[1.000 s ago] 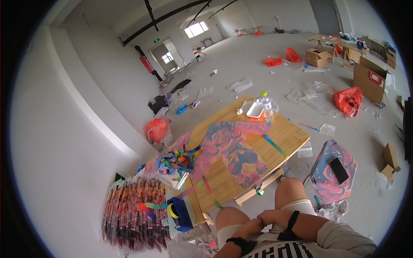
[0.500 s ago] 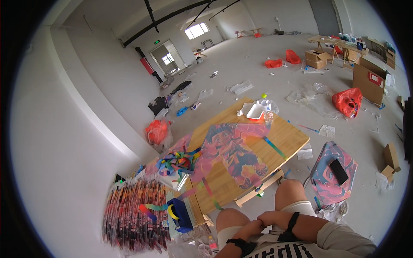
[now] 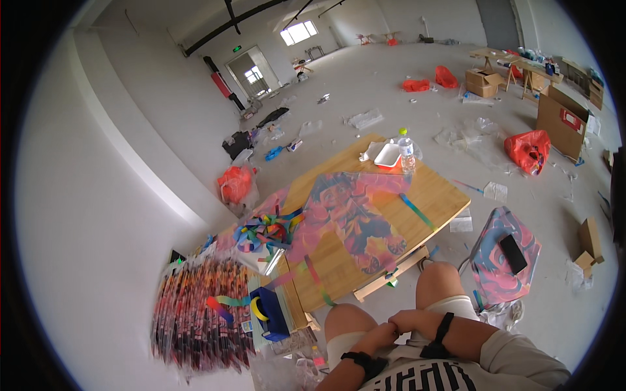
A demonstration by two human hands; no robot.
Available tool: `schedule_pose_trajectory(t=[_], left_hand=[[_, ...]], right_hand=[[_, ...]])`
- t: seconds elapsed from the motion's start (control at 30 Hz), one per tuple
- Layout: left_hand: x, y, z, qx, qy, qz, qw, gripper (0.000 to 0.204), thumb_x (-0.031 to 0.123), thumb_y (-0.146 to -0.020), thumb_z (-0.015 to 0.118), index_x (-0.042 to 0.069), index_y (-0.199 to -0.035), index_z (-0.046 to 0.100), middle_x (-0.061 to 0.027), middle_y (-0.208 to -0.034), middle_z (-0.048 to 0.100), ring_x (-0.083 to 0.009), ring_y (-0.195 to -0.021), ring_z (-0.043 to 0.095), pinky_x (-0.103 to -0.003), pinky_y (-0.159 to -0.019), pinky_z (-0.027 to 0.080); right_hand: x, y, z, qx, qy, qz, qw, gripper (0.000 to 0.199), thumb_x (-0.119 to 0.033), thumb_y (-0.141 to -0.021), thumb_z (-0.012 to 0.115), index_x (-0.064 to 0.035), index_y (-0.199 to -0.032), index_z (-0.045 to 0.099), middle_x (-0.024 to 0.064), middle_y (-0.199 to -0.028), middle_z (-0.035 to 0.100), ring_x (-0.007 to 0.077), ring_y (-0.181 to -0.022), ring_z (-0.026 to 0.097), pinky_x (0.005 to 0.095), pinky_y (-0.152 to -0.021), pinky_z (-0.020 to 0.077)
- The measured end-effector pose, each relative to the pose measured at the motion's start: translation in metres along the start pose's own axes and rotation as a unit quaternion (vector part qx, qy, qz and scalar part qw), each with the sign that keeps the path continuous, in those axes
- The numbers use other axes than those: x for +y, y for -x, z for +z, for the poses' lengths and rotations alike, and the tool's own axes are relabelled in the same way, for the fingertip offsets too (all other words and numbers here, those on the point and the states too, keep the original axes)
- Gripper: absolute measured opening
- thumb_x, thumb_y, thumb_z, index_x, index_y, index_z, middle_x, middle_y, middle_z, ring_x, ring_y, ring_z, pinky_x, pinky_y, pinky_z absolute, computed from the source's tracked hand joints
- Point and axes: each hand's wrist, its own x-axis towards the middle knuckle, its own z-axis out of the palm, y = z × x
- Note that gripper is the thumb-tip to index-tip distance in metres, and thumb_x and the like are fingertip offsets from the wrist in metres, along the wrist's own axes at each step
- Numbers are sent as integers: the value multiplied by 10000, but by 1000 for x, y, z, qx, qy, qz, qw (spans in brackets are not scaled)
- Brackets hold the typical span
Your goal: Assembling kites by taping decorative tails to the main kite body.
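Note:
My left hand (image 3: 383, 333) and my right hand (image 3: 405, 320) rest together in my lap, both closed, with the fingers curled against each other; nothing shows in them. Ahead of my knees stands a low wooden table (image 3: 435, 195). Across it lies a pink and purple sheet (image 3: 349, 212) printed with a cartoon figure. A pile of multicoloured ribbons (image 3: 264, 231) sits at the table's left end. Near it is a dark blue tape dispenser (image 3: 272, 319) with a yellow ring. Green ribbon strips lie on the tabletop.
A hexagonal printed seat (image 3: 499, 277) bearing a black phone (image 3: 513, 255) stands right. A bottle (image 3: 406, 155) and white tray (image 3: 388, 156) top the table's far end. Packed printed bundles (image 3: 202, 313) lie left. Red bags (image 3: 528, 152), cardboard boxes (image 3: 559, 124) and plastic scraps litter the floor.
The view has tilted slightly, so the table and its contents appear a little higher in the picture. My hands stay together in my lap.

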Motion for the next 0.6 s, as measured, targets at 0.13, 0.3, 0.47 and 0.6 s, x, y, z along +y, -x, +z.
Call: schedule_pose_trajectory(t=[0.13, 0.3, 0.47, 0.6], left_hand=[[2, -1, -1, -1, 11, 8, 1000, 273, 224, -913, 605, 29, -1069, 716, -239, -1023, 705, -410, -962, 673, -454, -827, 535], [1, -1, 2, 11, 13, -10, 1000, 266, 215, -902, 617, 34, -1069, 718, -232, -1023, 708, -409, -956, 675, -457, -830, 536], [21, 1, -6, 10, -8, -44, 999, 270, 204, -890, 637, 31, -1081, 716, -225, -1031, 714, -407, -963, 677, -460, -837, 541], [13, 3, -4, 23, 22, -16, 999, 280, 192, -888, 647, 24, -1102, 711, -223, -1042, 715, -404, -979, 675, -455, -853, 541]], right_hand=[[7, -4, 4, -3, 21, -3, 1000, 401, -209, -762, 738, -104, -1145, 684, 156, -1040, 731, 354, -1006, 692, 438, -871, 536], [4, -3, 2, -8, 17, -4, 1000, 373, -193, -785, 721, -99, -1144, 680, 157, -1048, 729, 352, -1004, 693, 438, -867, 535], [9, 2, 4, 5, -84, 13, 996, 355, -118, -763, 751, -67, -1105, 670, 169, -1011, 728, 362, -982, 695, 444, -834, 536], [4, 1, 2, 18, -61, -13, 998, 392, -125, -767, 757, -64, -1136, 642, 186, -1086, 707, 374, -1049, 667, 440, -875, 521]])
